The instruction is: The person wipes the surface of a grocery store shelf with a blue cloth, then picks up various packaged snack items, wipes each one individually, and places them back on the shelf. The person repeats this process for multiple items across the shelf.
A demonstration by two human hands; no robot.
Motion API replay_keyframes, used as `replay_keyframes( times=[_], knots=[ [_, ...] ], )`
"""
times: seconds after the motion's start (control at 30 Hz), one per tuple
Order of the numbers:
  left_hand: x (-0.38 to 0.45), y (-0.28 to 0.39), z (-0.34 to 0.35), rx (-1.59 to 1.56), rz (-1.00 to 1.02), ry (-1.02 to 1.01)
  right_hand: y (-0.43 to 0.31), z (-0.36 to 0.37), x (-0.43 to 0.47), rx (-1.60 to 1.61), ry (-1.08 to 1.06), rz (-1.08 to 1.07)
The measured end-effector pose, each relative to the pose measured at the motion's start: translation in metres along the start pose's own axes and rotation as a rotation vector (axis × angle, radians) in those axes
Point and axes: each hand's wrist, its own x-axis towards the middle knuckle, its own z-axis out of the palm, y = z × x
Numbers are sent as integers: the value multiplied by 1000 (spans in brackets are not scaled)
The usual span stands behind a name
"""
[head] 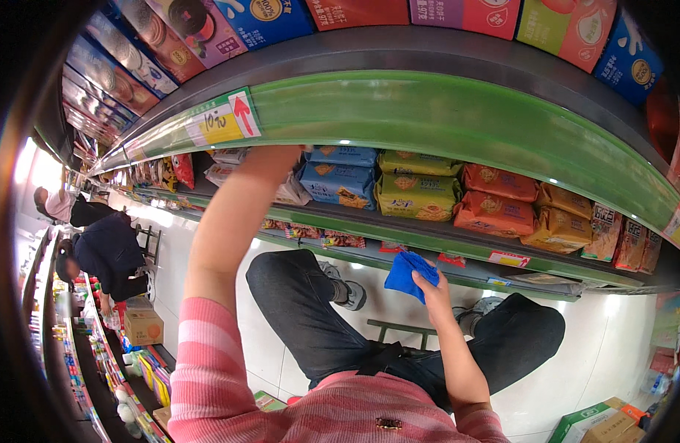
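My left arm reaches into the middle shelf, and my left hand (293,154) is mostly hidden under the green shelf edge (406,111). What its fingers do there cannot be seen. Close beside it are white packets (291,191) and blue cracker packs (338,184), stacked in two layers. Folded in my right hand (437,293) is a blue cloth (409,276), held in front of the lower shelf. Farther right along the middle shelf stand green packs (418,196), red packs (495,213) and orange-brown packs (558,227).
Biscuit boxes (362,12) line the shelf above. Below, a lower shelf holds small snack packets (342,239). My knees straddle a low metal-framed stool (401,326). Two people (107,249) are at the left aisle, near a cardboard box (143,326). Another carton (600,423) lies at lower right.
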Motion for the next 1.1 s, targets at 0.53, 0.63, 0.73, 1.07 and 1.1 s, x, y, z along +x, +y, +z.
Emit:
replay_keyframes(
  times=[0.53, 0.63, 0.73, 1.07, 1.1],
  knots=[
    [-12, -103, -47, 907, 77, -89, 12, -7, 11, -4, 68, 82],
    [-11, -106, -48, 918, 78, -82, 15, -10, 14, 22, 36, 72],
    [-11, -108, -49, 923, 76, -80, 15, -8, 15, 24, 38, 76],
    [-8, -88, -40, 909, 221, -7, 14, -8, 16, 35, 69, 107],
    [-5, -83, -31, 863, 235, -15, 14, -7, 16, 24, 66, 112]
  ],
)
